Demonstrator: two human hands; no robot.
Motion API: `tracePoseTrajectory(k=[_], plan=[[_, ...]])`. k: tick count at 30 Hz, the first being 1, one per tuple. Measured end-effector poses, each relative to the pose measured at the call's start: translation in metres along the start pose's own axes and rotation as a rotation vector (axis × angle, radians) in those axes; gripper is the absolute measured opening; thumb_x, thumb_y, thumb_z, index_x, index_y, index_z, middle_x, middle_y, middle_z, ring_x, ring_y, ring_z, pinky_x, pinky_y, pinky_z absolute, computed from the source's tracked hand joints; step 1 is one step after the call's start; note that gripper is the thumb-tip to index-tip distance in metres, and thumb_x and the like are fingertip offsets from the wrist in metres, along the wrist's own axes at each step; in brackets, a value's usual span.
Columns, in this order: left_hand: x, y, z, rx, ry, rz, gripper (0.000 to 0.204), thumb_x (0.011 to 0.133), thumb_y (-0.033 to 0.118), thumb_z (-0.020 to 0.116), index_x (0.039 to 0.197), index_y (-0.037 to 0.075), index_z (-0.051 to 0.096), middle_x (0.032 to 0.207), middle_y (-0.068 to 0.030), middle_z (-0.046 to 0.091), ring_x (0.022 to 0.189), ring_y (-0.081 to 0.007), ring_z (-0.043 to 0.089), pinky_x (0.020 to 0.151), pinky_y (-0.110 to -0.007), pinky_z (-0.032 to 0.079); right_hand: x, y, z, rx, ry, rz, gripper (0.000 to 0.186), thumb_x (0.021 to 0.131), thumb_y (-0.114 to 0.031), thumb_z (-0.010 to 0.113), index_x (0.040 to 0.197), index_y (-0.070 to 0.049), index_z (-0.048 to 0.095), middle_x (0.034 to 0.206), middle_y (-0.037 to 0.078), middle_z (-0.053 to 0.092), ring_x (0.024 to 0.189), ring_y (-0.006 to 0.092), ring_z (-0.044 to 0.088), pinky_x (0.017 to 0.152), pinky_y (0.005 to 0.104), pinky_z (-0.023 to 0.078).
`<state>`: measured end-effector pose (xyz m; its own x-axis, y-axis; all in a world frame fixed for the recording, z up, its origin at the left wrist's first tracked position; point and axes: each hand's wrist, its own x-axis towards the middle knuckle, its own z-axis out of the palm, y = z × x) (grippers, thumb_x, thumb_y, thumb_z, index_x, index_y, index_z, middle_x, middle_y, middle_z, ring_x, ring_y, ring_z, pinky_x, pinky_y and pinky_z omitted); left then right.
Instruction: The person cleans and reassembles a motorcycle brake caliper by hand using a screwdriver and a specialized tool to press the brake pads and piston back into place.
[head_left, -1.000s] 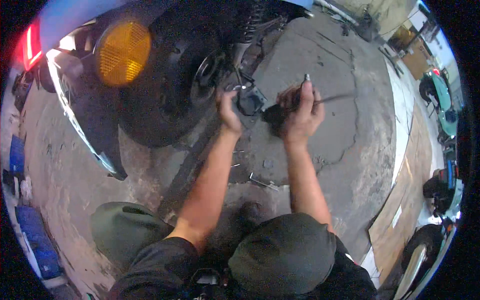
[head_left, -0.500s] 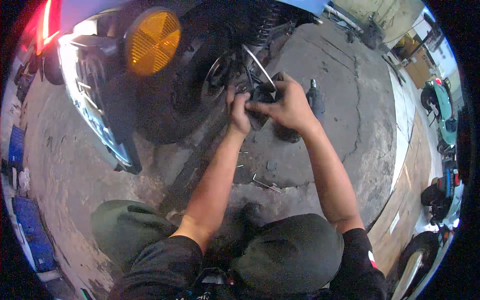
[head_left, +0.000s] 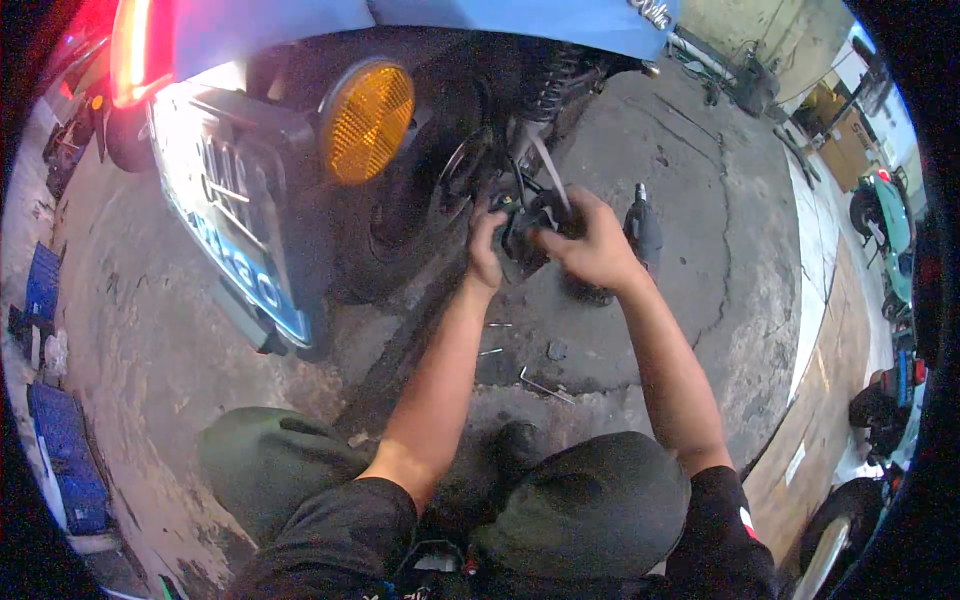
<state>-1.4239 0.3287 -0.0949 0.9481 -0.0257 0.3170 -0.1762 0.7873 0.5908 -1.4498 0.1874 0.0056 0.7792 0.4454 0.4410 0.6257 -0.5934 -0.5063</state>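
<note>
Both of my hands are at the rear wheel (head_left: 385, 235) of a blue scooter (head_left: 480, 18). A dark, grimy mechanical part (head_left: 524, 238) sits between them, its exact kind unclear in the shadow. My left hand (head_left: 485, 252) is closed on the part's left side, fingers upward. From the right, my right hand (head_left: 600, 248) grips it with bent fingers and the thumb pointing left. A flat silver strip (head_left: 549, 165) slants down to the right fingers, and a dark hose or cable runs down beside it. Above is a coil-spring shock absorber (head_left: 552, 88).
A dark power tool (head_left: 643, 228) with a silver tip stands right of my right hand. An L-shaped hex key (head_left: 546, 387) and small metal pieces (head_left: 491, 352) lie on the concrete. The licence plate (head_left: 245, 265) and orange reflector (head_left: 370, 120) jut out at left. More scooters (head_left: 885, 225) stand far right.
The view has shifted, so the scooter and floor items appear lower and further right. My hands stay on the dark part, my left fingers slightly more extended upward. The silver strip looks more upright.
</note>
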Motion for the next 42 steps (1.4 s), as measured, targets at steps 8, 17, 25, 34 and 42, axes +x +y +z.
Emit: tracePoseTrajectory(k=[8,17,25,34,42], plan=[[0.003,-0.006,-0.042,-0.023,-0.034,-0.137,0.051,0.076,0.032,0.046,0.119,0.003,0.05,0.107,-0.0096,0.059,0.097,-0.0217,0.058,0.087,-0.034,0.045,0.008,-0.002,-0.018,1.158,0.344,0.859,0.022,0.082,-0.012,0.054,0.104,-0.007,0.051,0.072,0.005,0.051,0.058,0.0163,0.048,0.051,0.0297,0.041],[0.005,-0.032,-0.034,0.192,0.016,-0.201,0.042,0.085,0.033,0.047,0.113,0.004,0.057,0.116,-0.0097,0.055,0.11,-0.0213,0.049,0.098,-0.035,0.034,-0.113,0.103,0.044,0.958,0.051,0.814,0.037,0.09,-0.036,0.047,0.087,-0.001,0.059,0.07,0.011,0.06,0.06,0.0208,0.057,0.053,0.0346,0.045],[-0.004,-0.013,-0.067,0.176,0.019,-0.213,0.043,0.089,0.035,0.044,0.114,0.002,0.056,0.113,-0.0092,0.058,0.106,-0.0202,0.053,0.097,-0.034,0.036,-0.087,0.016,0.134,0.859,-0.202,0.927,0.034,0.091,-0.032,0.047,0.086,0.001,0.058,0.069,0.011,0.058,0.06,0.0195,0.054,0.055,0.0332,0.044],[-0.009,0.002,-0.038,0.029,0.02,-0.347,0.042,0.088,0.034,0.044,0.112,0.003,0.058,0.108,-0.0078,0.06,0.097,-0.0186,0.056,0.09,-0.032,0.042,-0.127,0.023,0.11,0.746,-0.118,0.962,0.031,0.091,-0.027,0.048,0.085,0.002,0.057,0.068,0.01,0.057,0.061,0.018,0.051,0.057,0.0316,0.043],[-0.007,0.02,-0.022,0.191,0.095,-0.227,0.047,0.084,0.045,0.042,0.1,0.006,0.062,0.099,-0.0072,0.062,0.092,-0.0195,0.057,0.088,-0.033,0.042,-0.173,0.007,0.046,0.438,-0.025,0.854,0.028,0.092,-0.022,0.049,0.084,0.004,0.056,0.067,0.01,0.055,0.061,0.0167,0.049,0.059,0.0303,0.042]])
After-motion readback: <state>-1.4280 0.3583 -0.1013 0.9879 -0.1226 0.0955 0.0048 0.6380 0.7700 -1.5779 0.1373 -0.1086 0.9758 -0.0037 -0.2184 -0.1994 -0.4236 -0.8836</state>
